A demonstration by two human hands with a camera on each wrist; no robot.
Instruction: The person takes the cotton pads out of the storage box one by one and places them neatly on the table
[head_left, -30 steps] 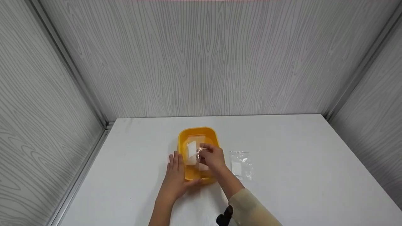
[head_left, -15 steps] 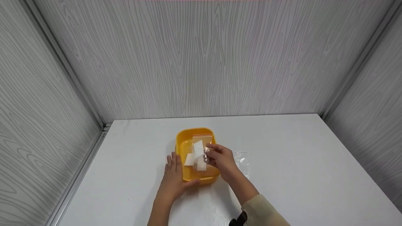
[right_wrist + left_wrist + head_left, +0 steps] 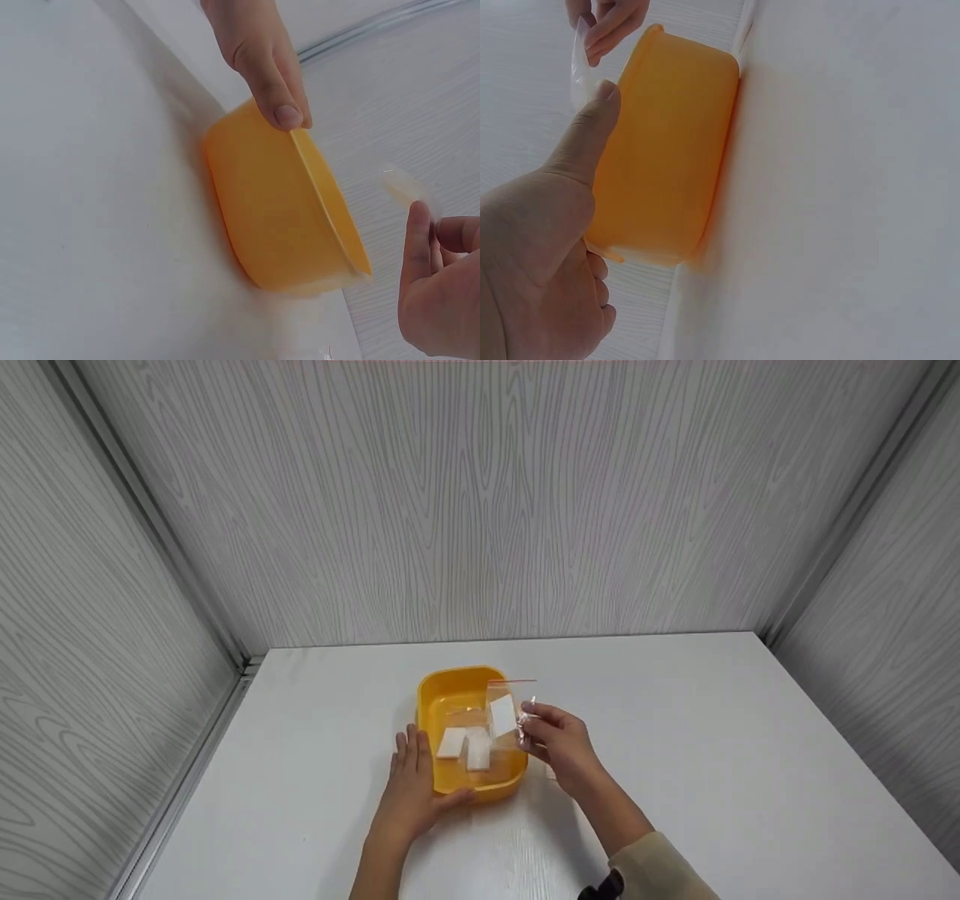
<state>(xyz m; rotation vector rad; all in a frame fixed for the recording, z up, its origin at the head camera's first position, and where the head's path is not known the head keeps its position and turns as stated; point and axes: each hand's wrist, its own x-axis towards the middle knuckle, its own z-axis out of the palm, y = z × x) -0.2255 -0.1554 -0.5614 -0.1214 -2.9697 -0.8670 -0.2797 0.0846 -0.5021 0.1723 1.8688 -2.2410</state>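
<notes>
My right hand point(image 3: 562, 746) pinches the gathered side of a small clear zip bag point(image 3: 501, 714) with a red seal line. A flat white piece lies inside the bag, which is held over the right rim of an orange plastic tub point(image 3: 441, 678). Along the tub's left side my left hand point(image 3: 409, 787) rests with straight fingers, its thumb across the front rim. Inside the tub are more clear bags with flat white pieces point(image 3: 478, 751). In the right wrist view the pinched bag point(image 3: 405, 186) sticks up between thumb and fingers, beside the tub's open top.
The tub stands on a white table point(image 3: 675, 750). Another clear bag point(image 3: 551, 773) lies right of the tub, mostly hidden by my right hand. Grey wood-grain panels point(image 3: 480, 502) enclose the back and both sides.
My right hand has moved right and lifted the zip bag from inside the tub to above its right rim. It now covers most of the bag on the table. My left hand stays at the tub.
</notes>
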